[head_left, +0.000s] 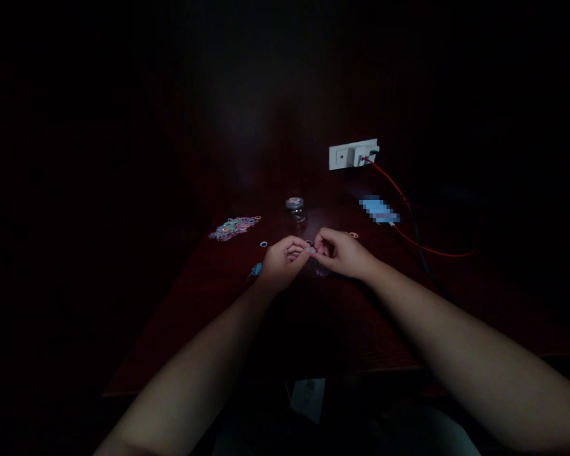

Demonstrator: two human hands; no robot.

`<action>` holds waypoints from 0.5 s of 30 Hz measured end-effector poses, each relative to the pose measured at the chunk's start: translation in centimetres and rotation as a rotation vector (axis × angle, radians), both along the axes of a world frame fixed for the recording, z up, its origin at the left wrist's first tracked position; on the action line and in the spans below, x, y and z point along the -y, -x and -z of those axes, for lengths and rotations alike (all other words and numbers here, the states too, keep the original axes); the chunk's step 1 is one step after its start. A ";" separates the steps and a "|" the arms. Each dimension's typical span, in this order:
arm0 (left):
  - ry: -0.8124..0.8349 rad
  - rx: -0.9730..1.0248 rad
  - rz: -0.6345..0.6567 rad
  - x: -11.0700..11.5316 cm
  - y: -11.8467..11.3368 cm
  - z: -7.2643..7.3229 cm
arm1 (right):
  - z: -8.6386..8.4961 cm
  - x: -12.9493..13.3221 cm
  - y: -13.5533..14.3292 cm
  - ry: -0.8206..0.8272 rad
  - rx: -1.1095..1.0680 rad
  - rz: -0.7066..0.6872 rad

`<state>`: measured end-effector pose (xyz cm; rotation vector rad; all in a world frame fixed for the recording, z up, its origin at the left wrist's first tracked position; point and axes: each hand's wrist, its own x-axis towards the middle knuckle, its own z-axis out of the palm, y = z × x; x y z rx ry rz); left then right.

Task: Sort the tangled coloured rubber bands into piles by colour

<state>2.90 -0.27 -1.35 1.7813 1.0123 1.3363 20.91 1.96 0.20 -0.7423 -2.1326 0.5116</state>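
Note:
Over the dark red table, my left hand (285, 259) and my right hand (339, 252) meet with their fingertips nearly touching. Both are closed in a pinch on a small pale-green hair tie (310, 251), mostly covered by the fingers. A bunch of blue hair ties (256, 270) lies just left of my left hand, with a single light-blue hair tie (263, 244) behind it. Partly hidden below my right hand is a small purple bunch of hair ties (321, 271). An orange-pink hair tie (354, 235) rests beyond that hand.
A mixed pile of colourful hair ties (235, 228) lies at the left. A small clear jar (295, 208) stands behind my hands. To the right is a blurred-out blue phone-like object (379, 209) on a red cable (411, 240), which runs to a wall socket (342, 156).

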 end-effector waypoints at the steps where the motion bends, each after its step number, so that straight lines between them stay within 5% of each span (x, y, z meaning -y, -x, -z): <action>1: -0.010 0.008 0.001 0.0 0.0 0.0 | 0.0 0.0 0.0 -0.001 -0.003 0.002; 7: -0.222 -0.138 -0.114 0.0 0.3 -0.4 | 0.2 -0.2 -0.1 0.014 -0.026 0.027; 15: -0.204 -0.145 -0.139 -0.1 0.3 -0.4 | 0.2 0.2 0.0 0.158 -0.020 -0.075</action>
